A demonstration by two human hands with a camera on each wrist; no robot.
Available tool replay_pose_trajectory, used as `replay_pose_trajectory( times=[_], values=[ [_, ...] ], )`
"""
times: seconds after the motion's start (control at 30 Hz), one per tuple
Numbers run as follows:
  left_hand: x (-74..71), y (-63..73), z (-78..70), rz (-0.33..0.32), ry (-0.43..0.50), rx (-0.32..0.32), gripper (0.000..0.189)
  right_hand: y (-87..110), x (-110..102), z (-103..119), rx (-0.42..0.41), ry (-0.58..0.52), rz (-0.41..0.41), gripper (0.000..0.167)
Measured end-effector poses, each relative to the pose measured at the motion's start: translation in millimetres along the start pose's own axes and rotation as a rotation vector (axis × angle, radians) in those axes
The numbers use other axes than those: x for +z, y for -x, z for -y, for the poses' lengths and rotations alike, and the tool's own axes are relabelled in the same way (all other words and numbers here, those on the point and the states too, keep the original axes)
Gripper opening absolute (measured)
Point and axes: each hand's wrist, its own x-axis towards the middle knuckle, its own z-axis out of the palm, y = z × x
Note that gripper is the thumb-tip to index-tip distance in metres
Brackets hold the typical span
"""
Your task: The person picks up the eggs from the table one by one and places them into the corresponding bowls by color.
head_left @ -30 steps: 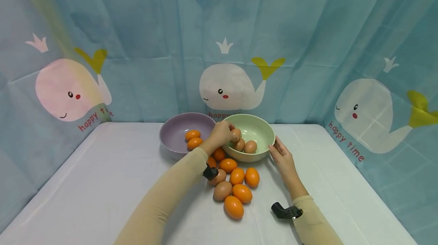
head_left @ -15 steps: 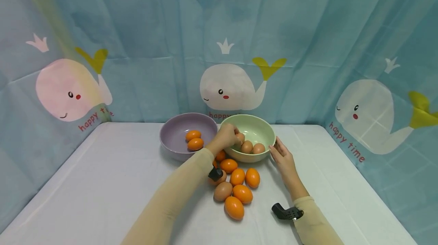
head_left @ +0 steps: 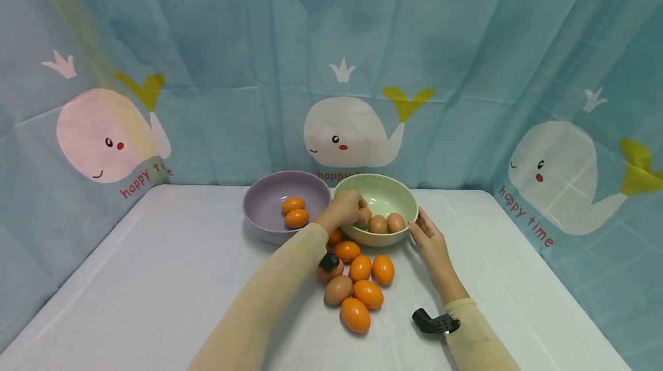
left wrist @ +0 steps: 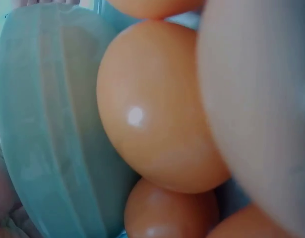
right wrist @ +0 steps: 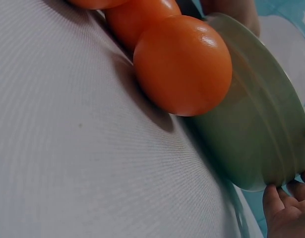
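My left hand point(head_left: 346, 209) reaches over the near-left rim of the light green bowl point(head_left: 393, 192) and grips a brown egg point(head_left: 365, 217) low inside it. Two more brown eggs, a middle one point(head_left: 378, 224) and a right one point(head_left: 396, 222), lie beside it in the bowl. Outside the bowl's right side, my right hand point(head_left: 430, 243) rests its fairly straight fingers and thumb against the wall. The right wrist view shows these fingertips point(right wrist: 273, 196) touching the green bowl point(right wrist: 251, 114) from outside. Neither hand's grip shows clearly in the left wrist view.
A purple bowl point(head_left: 259, 210) with two orange egg-shaped pieces point(head_left: 296, 218) stands left of the green one. In front, several orange egg-shaped pieces point(head_left: 368, 294) and two brown eggs point(head_left: 338, 290) lie on the white table point(head_left: 155, 279). A whale-print curtain point(head_left: 233, 100) hangs behind.
My left hand has moved slightly right and down with the egg, deeper into the green bowl. The two eggs there have shifted right. My right hand has stayed at the bowl's side.
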Motion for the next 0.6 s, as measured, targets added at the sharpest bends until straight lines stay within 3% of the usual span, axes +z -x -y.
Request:
replay_pose_trajectory(
  times=[0.07,0.2,0.3,0.43,0.6],
  values=[
    [0.8,-0.5,0.6,0.009,-0.021,0.005,0.017,0.1,0.2,0.0,0.002,0.004,-0.003,0.064],
    [1.3,1.1,1.2,-0.006,-0.025,-0.006,0.037,0.1,1.1,-0.4,0.003,-0.002,-0.006,0.064],
    [2.5,-0.9,0.6,0.016,-0.031,0.001,0.015,0.2,0.3,-0.7,0.003,-0.008,-0.005,0.065],
    [2.9,-4.2,0.7,0.044,-0.043,0.024,0.047,0.2,-0.4,-1.1,0.003,-0.002,0.000,0.067],
    [3.7,-6.8,1.5,0.058,-0.056,0.033,0.049,-0.5,-0.7,-1.7,0.000,0.000,-0.003,0.066]
  ],
)
